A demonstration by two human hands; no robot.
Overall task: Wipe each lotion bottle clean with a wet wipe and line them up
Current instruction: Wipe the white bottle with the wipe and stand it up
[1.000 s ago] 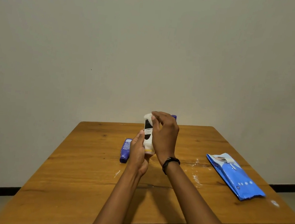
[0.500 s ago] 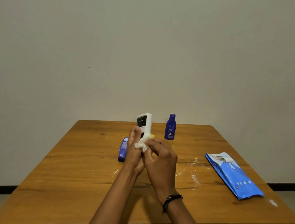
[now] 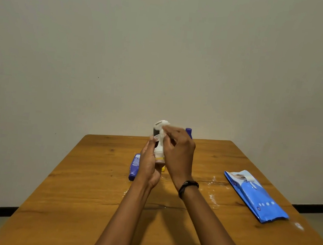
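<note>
While upright in the left hand (image 3: 148,166), white bottle (image 3: 158,149), dark label (image 3: 156,132); wipe (image 3: 163,130) atop

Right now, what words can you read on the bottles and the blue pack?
No text can be read.
White bottle: dark label, print too blurred.
Lying blue bottle: label print too small.
Blue wipes pack: white marks only, unreadable.
Standing blue bottle: label hidden behind the right hand.

white bottle (image 3: 159,149) label blurred, wipes pack (image 3: 257,195) print illegible
</note>
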